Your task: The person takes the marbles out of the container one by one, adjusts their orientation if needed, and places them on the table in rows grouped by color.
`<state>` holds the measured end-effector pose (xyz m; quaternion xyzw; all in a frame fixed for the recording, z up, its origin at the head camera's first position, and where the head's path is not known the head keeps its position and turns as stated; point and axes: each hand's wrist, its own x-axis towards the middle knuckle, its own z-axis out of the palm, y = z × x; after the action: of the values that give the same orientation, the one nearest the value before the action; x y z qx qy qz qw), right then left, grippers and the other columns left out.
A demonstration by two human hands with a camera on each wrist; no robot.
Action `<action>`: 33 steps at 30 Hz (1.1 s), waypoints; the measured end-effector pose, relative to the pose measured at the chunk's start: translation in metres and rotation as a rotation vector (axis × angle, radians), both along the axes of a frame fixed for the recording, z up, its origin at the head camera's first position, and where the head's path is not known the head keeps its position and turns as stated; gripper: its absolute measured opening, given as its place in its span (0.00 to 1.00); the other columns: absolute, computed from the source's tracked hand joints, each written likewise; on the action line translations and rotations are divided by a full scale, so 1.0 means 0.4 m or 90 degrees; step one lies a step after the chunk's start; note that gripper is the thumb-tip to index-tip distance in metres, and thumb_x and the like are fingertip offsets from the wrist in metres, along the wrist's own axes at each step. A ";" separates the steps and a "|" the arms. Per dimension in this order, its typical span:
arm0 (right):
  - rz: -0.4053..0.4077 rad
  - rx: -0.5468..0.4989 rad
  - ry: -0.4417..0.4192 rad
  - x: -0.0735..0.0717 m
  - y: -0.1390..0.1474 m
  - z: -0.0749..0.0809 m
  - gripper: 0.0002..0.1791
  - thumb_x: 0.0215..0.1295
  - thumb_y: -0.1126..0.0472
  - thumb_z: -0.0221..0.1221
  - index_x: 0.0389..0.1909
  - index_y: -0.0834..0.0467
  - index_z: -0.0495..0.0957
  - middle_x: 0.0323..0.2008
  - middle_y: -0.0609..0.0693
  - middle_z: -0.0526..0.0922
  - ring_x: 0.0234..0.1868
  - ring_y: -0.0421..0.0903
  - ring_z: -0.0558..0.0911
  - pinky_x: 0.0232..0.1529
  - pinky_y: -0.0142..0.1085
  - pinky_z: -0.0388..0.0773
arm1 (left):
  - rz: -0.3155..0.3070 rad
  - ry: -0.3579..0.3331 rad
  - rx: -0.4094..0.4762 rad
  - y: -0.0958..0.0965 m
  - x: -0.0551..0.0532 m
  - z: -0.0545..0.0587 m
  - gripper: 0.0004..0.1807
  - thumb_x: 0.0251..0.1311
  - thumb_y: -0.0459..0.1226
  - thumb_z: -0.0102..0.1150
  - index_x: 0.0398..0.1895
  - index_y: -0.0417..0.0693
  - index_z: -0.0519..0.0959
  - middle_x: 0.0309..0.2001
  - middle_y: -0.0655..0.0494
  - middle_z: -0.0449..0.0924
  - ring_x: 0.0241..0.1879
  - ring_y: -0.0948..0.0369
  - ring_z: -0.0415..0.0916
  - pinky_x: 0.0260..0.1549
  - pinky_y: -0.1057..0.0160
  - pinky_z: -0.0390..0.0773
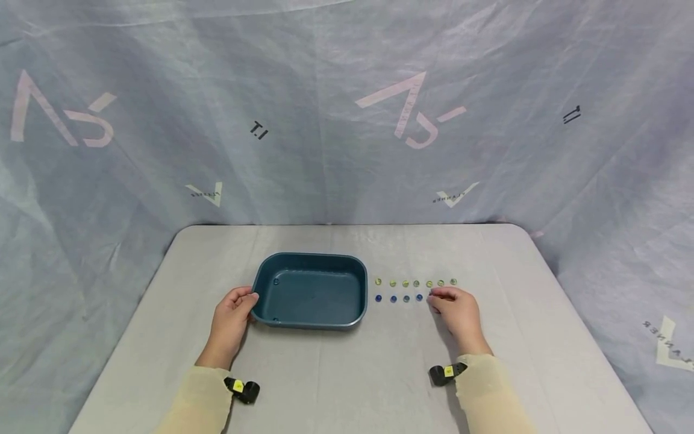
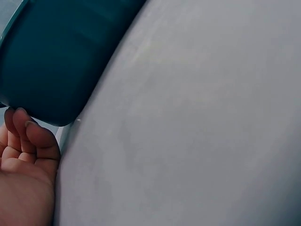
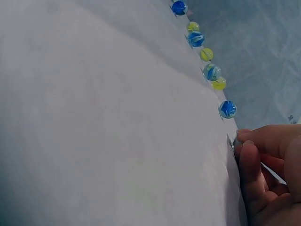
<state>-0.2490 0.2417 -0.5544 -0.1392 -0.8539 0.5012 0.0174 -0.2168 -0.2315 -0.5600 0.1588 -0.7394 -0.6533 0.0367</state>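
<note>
On the table a dark teal rectangular plastic basin [image 1: 311,295] lies level, with nothing loose visible inside. My left hand [image 1: 230,319] grips its left edge, thumb at the rim and fingers against the outer wall. To the basin's right run two rows of glass marbles: yellow-green marbles [image 1: 405,283] behind, blue marbles [image 1: 406,299] in front. At the right end of the front row, my right hand [image 1: 458,313] pinches a marble [image 3: 236,141] between thumb and forefinger, low at the table surface. Fingertips mostly cover that marble in the right wrist view.
The pale cloth-covered table [image 1: 347,386] has rounded far corners. Behind it and at both sides hangs a grey printed curtain [image 1: 325,120]. Small black cameras [image 1: 246,392] are strapped to both wrists, over cream sleeves [image 1: 200,401].
</note>
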 end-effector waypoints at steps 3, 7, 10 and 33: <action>0.002 0.001 0.001 -0.003 -0.002 0.001 0.12 0.64 0.65 0.69 0.47 0.65 0.87 0.38 0.56 0.88 0.31 0.41 0.85 0.31 0.31 0.80 | -0.001 -0.003 -0.002 -0.004 -0.003 -0.001 0.20 0.74 0.43 0.60 0.59 0.38 0.75 0.43 0.48 0.81 0.36 0.63 0.76 0.37 0.67 0.78; 0.002 -0.004 0.003 -0.003 -0.004 -0.002 0.12 0.63 0.67 0.69 0.46 0.66 0.87 0.39 0.57 0.88 0.31 0.41 0.85 0.31 0.30 0.80 | 0.000 -0.005 0.001 -0.007 0.000 -0.006 0.20 0.74 0.43 0.59 0.60 0.38 0.75 0.45 0.47 0.81 0.37 0.63 0.76 0.37 0.67 0.79; -0.002 -0.006 0.005 -0.004 -0.004 -0.004 0.12 0.63 0.67 0.69 0.46 0.66 0.87 0.38 0.57 0.88 0.31 0.41 0.85 0.31 0.30 0.81 | -0.001 -0.003 0.007 -0.007 0.000 -0.008 0.20 0.74 0.43 0.59 0.61 0.38 0.75 0.46 0.46 0.81 0.37 0.63 0.76 0.37 0.67 0.79; -0.019 -0.031 0.024 0.015 0.005 0.000 0.15 0.63 0.64 0.70 0.51 0.63 0.86 0.41 0.55 0.88 0.34 0.40 0.84 0.34 0.29 0.80 | -0.009 -0.007 0.025 -0.007 -0.002 -0.007 0.20 0.75 0.41 0.58 0.61 0.37 0.74 0.44 0.49 0.81 0.36 0.64 0.76 0.37 0.67 0.79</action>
<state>-0.2428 0.2436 -0.5545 -0.1424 -0.8387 0.5243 0.0375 -0.2177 -0.2343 -0.5629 0.1577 -0.7279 -0.6668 0.0253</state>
